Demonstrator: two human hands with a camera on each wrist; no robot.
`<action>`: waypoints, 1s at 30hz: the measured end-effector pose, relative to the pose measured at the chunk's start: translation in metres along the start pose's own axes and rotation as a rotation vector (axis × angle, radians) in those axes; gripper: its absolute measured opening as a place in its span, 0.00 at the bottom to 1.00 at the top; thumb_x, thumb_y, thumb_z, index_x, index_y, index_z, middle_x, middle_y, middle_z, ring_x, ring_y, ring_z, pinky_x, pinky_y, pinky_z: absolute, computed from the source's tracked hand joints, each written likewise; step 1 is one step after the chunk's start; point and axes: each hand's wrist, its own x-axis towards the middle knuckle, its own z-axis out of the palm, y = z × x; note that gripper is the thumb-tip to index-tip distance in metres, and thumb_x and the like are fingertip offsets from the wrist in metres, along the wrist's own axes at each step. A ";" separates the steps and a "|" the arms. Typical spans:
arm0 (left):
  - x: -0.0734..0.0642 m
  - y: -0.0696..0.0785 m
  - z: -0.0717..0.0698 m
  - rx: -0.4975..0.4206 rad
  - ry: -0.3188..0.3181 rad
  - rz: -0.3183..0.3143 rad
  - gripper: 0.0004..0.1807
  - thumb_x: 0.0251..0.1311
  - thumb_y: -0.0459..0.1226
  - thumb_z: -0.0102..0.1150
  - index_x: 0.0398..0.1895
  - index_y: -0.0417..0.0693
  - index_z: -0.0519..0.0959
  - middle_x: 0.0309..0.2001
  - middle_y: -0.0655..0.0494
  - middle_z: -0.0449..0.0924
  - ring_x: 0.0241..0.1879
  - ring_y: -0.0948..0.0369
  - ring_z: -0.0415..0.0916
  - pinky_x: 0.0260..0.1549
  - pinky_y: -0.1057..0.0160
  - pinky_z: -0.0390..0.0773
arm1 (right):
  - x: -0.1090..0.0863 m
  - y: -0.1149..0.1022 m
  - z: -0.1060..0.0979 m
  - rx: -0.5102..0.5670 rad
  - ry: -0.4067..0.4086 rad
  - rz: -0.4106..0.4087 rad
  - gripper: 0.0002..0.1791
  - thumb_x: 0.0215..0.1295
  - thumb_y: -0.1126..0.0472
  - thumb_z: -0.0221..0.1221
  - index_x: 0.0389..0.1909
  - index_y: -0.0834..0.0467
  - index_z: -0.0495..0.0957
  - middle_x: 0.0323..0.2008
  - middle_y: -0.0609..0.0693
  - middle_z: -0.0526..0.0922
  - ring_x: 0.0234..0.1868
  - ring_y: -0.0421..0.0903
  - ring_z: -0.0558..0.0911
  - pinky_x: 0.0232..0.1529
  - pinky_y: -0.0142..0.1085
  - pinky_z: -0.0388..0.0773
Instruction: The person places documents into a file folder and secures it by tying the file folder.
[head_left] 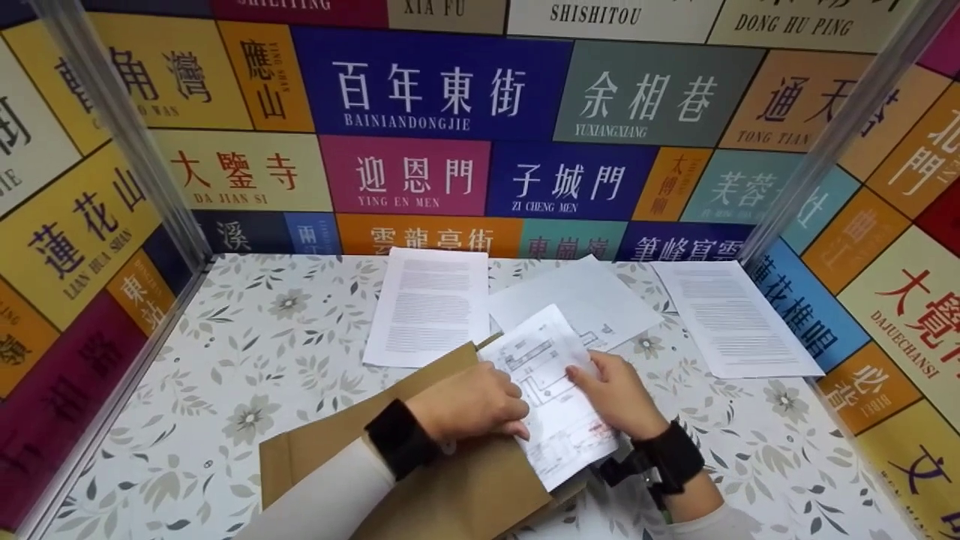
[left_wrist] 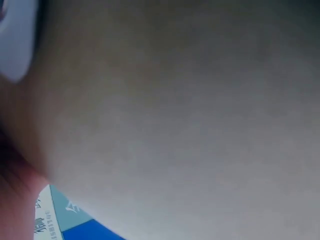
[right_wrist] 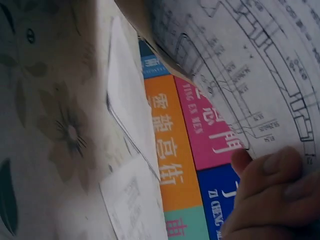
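A brown kraft paper envelope (head_left: 465,480) lies tilted in front of me, its mouth toward the right. Curled fingers of my left hand (head_left: 469,405) hold its upper edge beside the mouth. A sheet printed with technical line drawings (head_left: 555,427) sticks partly out of the envelope; its lower end has faint red marks. My right hand (head_left: 621,394) pinches this sheet by its right edge, thumb on the printed face. In the right wrist view the fingers (right_wrist: 270,195) hold the curved sheet. A blurred, close surface fills most of the left wrist view.
Behind the envelope lie a stack of printed text pages (head_left: 427,300) and a mostly blank sheet (head_left: 577,289) with drawings at its lower edge. More text pages (head_left: 739,322) lie at the right. A floral cloth (head_left: 247,412) covers the table; patterned panels (head_left: 431,82) enclose it.
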 end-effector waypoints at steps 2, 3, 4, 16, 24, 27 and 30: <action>-0.004 -0.001 0.002 0.001 0.015 -0.011 0.22 0.73 0.56 0.55 0.24 0.53 0.75 0.23 0.62 0.74 0.24 0.60 0.72 0.27 0.61 0.71 | 0.000 0.000 0.003 -0.029 0.030 -0.032 0.13 0.76 0.58 0.61 0.51 0.64 0.84 0.29 0.53 0.85 0.24 0.48 0.82 0.25 0.39 0.81; -0.006 -0.001 0.002 0.013 0.023 -0.019 0.22 0.72 0.56 0.55 0.24 0.53 0.75 0.23 0.62 0.73 0.24 0.60 0.72 0.27 0.61 0.71 | 0.000 0.000 0.003 -0.057 0.051 -0.051 0.12 0.76 0.58 0.61 0.47 0.63 0.84 0.27 0.52 0.84 0.23 0.47 0.81 0.24 0.38 0.79; -0.007 -0.002 0.002 0.018 0.030 -0.029 0.22 0.72 0.56 0.55 0.24 0.53 0.75 0.22 0.62 0.73 0.24 0.60 0.72 0.27 0.60 0.71 | 0.000 0.000 0.003 -0.091 0.073 -0.068 0.10 0.76 0.58 0.61 0.43 0.62 0.84 0.25 0.51 0.82 0.21 0.45 0.79 0.22 0.36 0.77; -0.003 -0.001 -0.003 0.099 0.057 -0.071 0.23 0.70 0.58 0.55 0.25 0.54 0.76 0.22 0.62 0.73 0.24 0.60 0.72 0.26 0.60 0.69 | -0.003 -0.004 0.022 -0.277 0.104 -0.213 0.13 0.76 0.58 0.62 0.29 0.55 0.76 0.19 0.42 0.69 0.19 0.40 0.72 0.22 0.34 0.71; 0.001 -0.002 0.000 0.097 0.079 -0.116 0.23 0.70 0.58 0.57 0.25 0.53 0.76 0.24 0.61 0.78 0.25 0.59 0.75 0.26 0.59 0.72 | -0.006 -0.007 0.019 -0.395 0.202 -0.271 0.12 0.72 0.62 0.65 0.28 0.54 0.75 0.16 0.42 0.66 0.17 0.40 0.69 0.19 0.34 0.68; 0.003 -0.002 0.001 0.094 0.085 -0.109 0.23 0.70 0.58 0.57 0.25 0.52 0.75 0.23 0.61 0.77 0.25 0.59 0.75 0.27 0.59 0.72 | -0.008 -0.008 0.026 -0.401 0.144 -0.292 0.11 0.74 0.60 0.63 0.30 0.54 0.76 0.16 0.40 0.68 0.16 0.38 0.70 0.18 0.33 0.70; 0.004 -0.001 0.002 0.104 0.082 -0.106 0.23 0.70 0.57 0.57 0.25 0.52 0.75 0.23 0.61 0.76 0.25 0.60 0.74 0.27 0.60 0.72 | -0.009 -0.009 0.031 -0.400 0.118 -0.316 0.10 0.75 0.59 0.63 0.30 0.53 0.76 0.16 0.39 0.68 0.16 0.36 0.70 0.18 0.33 0.70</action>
